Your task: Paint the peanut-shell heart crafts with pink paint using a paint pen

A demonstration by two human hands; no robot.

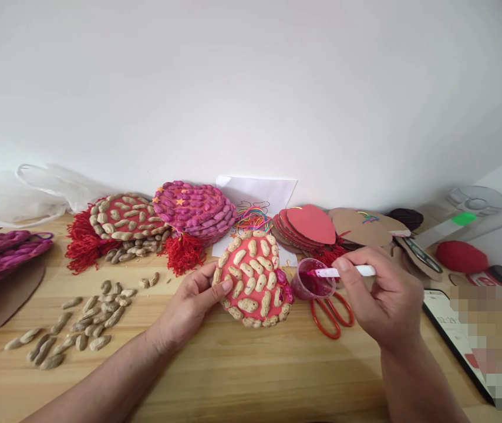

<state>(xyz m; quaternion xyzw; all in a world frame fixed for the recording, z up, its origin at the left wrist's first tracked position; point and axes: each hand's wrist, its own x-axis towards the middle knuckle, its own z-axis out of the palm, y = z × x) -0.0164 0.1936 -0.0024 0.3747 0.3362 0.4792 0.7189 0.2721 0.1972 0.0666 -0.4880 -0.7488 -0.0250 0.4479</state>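
Observation:
My left hand (195, 299) grips the left edge of a red, rounded card covered with peanuts (251, 282), its thumb on the front face. Most peanuts on it are plain tan; a few at the right edge are painted magenta. In my right hand (374, 294) is a white-handled brush (343, 272), pinched between thumb and fingers. Its tip is stained magenta and sits over the mouth of a small clear cup of magenta paint (312, 285). Orange-handled scissors (332, 314) lie partly behind the cup.
Loose peanuts (96, 317) lie at left. Behind stand a magenta peanut piece (193, 208), a plain peanut piece (130, 217) and stacked red card shapes (310, 224). A phone (444, 323) lies at right, near red yarn (461, 257). A plastic bag (8, 191) rests back left.

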